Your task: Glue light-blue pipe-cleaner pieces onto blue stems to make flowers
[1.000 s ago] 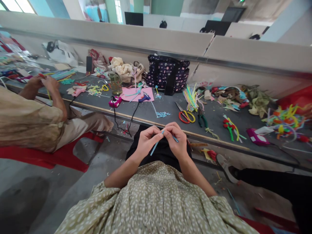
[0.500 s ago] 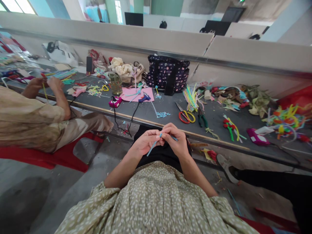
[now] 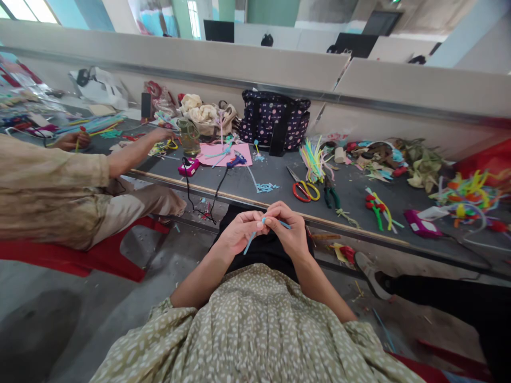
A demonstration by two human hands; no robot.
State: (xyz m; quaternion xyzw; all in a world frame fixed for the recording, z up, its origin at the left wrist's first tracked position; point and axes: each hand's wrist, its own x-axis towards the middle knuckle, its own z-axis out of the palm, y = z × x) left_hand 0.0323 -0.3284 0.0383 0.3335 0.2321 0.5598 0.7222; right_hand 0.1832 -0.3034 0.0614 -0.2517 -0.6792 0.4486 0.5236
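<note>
Over my lap, just off the table's front edge, my left hand and my right hand meet fingertip to fingertip. Both pinch a light blue pipe cleaner. One end hangs down below my left fingers; the other pokes out past my right fingers. Between the thumbs a small blue loop or knot shows, partly hidden by the fingertips. On the table ahead lie short cut blue pieces, scissors with red and yellow handles, and dark green pliers.
A blue glue gun rests on pink paper, its cord looping over the edge. Behind stand a glass jar and a dotted bag. Pipe cleaners lie bundled at right. A co-worker sits at left; another person's leg is at right.
My hands stay nearly in place; the hanging end of the blue pipe cleaner has shifted slightly right. The co-worker at left has stretched one arm rightward across the table towards the yellow-handled tool.
</note>
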